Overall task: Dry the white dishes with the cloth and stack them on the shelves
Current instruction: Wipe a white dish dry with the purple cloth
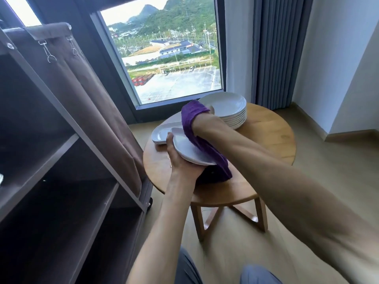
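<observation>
Round wooden table (266, 136) on crossed legs, standing on the wood-look floor (307, 191). Directly on it: a stack of round white plates (225, 109), beyond the fingers (169, 140) and to their right; a low stack of oblong white dishes (162, 134), just behind those fingers.

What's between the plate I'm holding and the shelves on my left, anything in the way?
Nothing visible blocks it. The plate rests in the left hand above the table, and the shelves stand open, their curtain pulled aside toward the window.
</observation>
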### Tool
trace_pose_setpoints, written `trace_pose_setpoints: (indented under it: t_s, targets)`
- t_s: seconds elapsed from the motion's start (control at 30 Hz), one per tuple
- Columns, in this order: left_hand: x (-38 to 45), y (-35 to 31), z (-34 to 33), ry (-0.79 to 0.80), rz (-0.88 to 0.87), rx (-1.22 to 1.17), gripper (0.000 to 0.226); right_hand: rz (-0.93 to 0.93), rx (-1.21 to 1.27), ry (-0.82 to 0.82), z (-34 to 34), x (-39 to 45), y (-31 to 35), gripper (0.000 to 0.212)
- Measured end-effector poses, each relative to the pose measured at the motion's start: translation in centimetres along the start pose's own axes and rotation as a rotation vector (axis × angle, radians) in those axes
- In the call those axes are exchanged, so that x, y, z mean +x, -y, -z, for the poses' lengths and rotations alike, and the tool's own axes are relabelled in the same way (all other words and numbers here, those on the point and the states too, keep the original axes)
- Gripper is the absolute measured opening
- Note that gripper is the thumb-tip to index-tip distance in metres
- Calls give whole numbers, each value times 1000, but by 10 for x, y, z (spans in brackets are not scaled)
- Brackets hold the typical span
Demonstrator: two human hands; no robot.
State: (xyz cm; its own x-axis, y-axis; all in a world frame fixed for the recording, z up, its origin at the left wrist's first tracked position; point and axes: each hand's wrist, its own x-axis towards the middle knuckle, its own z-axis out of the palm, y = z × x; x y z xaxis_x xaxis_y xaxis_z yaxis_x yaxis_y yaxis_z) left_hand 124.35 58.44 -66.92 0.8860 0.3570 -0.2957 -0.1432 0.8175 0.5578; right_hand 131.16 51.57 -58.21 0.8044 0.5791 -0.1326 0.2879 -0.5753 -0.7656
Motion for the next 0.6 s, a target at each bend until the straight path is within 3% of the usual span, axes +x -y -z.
trace_pose_setpoints:
  t_s: [0.1, 0.2, 0.27, 0.33, 0.37, 0.4, 0.47, 0.53, 0.6]
  targets:
    - [-1, -3, -2, 36, -67, -77, 85, -48, 149, 75, 13, 7, -4, 36]
    - [-1, -12, 5, 31, -212, -126, 73, -53, 437, 135, 19, 8, -23, 34]
    - [1, -14, 11, 23, -322, -87, 63, -62, 479, 144, 11, 7, -28, 26]
    - [4, -10, 13, 68, -388, -54, 52, -11, 29, -6, 6, 4, -16, 9]
    - [3, -6, 11, 57, -366, -91, 58, 28, -227, -196, 2, 0, -5, 19]
    - [3, -3, 8, 48, -334, -144, 69, 125, -323, -361, -2, 1, 3, 22]
    - [6, 2, 5, 71, -309, -175, 78, 292, -193, -367, -4, -2, 9, 7]
    - [7, 4, 6, 87, -303, -202, 78, 239, -27, -41, 3, -8, 16, 28]
    - [7, 0, 8, 99, -305, -216, 73, 216, -51, 430, 15, -20, 19, 21]
